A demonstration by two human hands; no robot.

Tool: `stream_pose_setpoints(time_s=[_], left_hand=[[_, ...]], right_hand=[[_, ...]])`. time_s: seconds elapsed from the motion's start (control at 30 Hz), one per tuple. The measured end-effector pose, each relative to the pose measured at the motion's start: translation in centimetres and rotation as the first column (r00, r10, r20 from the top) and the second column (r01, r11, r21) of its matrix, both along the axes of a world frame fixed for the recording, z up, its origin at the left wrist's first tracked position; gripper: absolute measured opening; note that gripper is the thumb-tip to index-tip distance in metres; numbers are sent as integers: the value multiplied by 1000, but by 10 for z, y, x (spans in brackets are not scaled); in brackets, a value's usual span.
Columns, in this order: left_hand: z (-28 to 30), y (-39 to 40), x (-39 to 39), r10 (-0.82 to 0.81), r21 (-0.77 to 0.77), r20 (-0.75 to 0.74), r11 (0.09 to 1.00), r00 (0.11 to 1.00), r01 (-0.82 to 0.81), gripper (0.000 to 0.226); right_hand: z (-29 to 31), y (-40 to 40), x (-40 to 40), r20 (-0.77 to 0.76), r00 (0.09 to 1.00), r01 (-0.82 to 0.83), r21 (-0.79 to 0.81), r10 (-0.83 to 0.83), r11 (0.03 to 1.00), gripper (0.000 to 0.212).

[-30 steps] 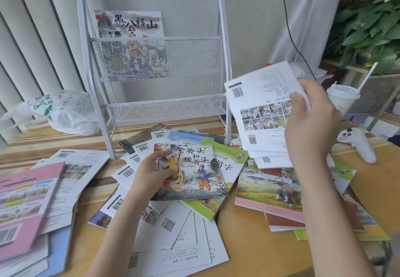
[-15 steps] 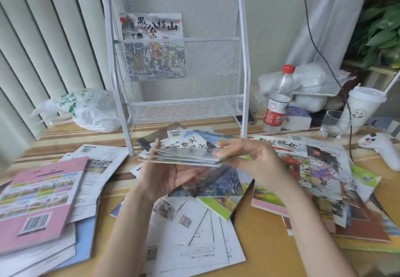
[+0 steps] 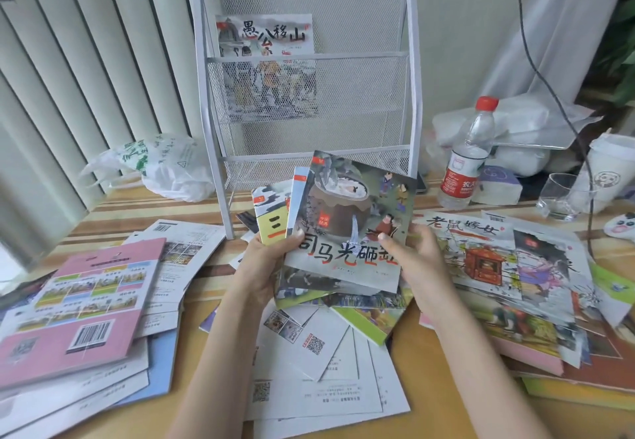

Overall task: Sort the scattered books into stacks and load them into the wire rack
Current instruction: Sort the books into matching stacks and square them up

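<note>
far left of the hands: pink-backed book [image 3: 80, 304] face down atop a loose pile on the table [image 3: 429, 401]. beyond that, a white plastic bag [image 3: 165, 167]. left hand [image 3: 271, 260] gripping a fanned handful of picture books [image 3: 350, 222] at the lower left edge, thumb over the front cover. right hand [image 3: 417, 256] pinching the same handful at its right edge, thumb on the cover. behind the hands, upright wire rack [image 3: 309, 102] with one book [image 3: 268, 67] in its upper pocket. below the hands, white back covers [image 3: 319, 370] scattered flat. right of the hands, overlapping picture books [image 3: 498, 267], water bottle [image 3: 469, 153], glass [image 3: 558, 196], paper cup [image 3: 610, 167].
</note>
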State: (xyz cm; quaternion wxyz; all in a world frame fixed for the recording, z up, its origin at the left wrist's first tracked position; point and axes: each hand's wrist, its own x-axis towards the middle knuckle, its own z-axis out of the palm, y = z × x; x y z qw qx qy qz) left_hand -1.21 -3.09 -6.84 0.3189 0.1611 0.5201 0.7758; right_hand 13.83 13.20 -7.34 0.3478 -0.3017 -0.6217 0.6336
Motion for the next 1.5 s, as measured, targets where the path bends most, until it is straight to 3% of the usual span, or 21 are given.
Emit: stream_pose_setpoints(time_s=[0.1, 0.33, 0.43, 0.53, 0.6, 0.67, 0.77, 0.83, 0.9, 1.03, 1.13, 1.2, 1.33, 1.43, 1.5], left_hand=[[1, 1, 2, 14, 68, -40, 998, 999, -11, 21], [-1, 2, -1, 9, 112, -70, 994, 997, -1, 24], [-2, 3, -4, 17, 85, -85, 996, 996, -10, 30], [-2, 6, -4, 24, -51, -120, 998, 992, -31, 51], [0, 8, -1, -4, -74, -136, 997, 991, -6, 59], [2, 9, 3, 43, -67, -218, 996, 975, -59, 60], [0, 4, 2, 199, -115, -442, 955, 875, -275, 35], [-8, 3, -7, 219, -239, -442, 906, 870, -350, 37], [-14, 3, -14, 157, -372, -340, 883, 927, -286, 46], [-16, 8, -11, 113, -357, -335, 904, 935, -237, 48], [-17, 6, -13, 178, -313, -287, 911, 941, -268, 52], [-15, 1, -19, 239, -272, -208, 917, 949, -290, 56], [-13, -3, -22, 270, -168, -186, 939, 945, -301, 53], [-12, 4, -17, 260, -163, -221, 941, 940, -298, 45], [-13, 7, -16, 255, -221, -343, 914, 904, -341, 41]], right_hand=[[-3, -3, -3, -76, 997, -19, -29, 17, 999, 14], [-6, 5, -3, -164, 985, 46, -17, -48, 999, 17], [-6, 8, -2, -166, 986, -1, -49, -7, 999, 21], [-9, 8, -4, -57, 992, -115, -57, 112, 992, 54], [-9, 4, -8, 17, 989, -145, 21, 145, 989, 62], [-4, -1, -10, 23, 998, -56, 119, 54, 991, 57], [6, 6, -11, 49, 979, 190, 169, -200, 967, 49], [11, 15, -10, 164, 940, 261, 219, -299, 940, 46], [11, 20, -12, 317, 911, 168, 301, -265, 939, 43], [4, 7, -23, 515, 835, -27, 391, -195, 920, 58], [-4, -6, -29, 528, 812, 5, 417, -247, 909, 69], [-10, -9, -29, 527, 811, -2, 434, -252, 901, 67], [-16, -11, -27, 479, 838, 18, 453, -260, 891, 57], [-19, -10, -24, 467, 849, 18, 444, -248, 896, 47], [-20, -7, -22, 462, 857, 3, 439, -229, 898, 42]])
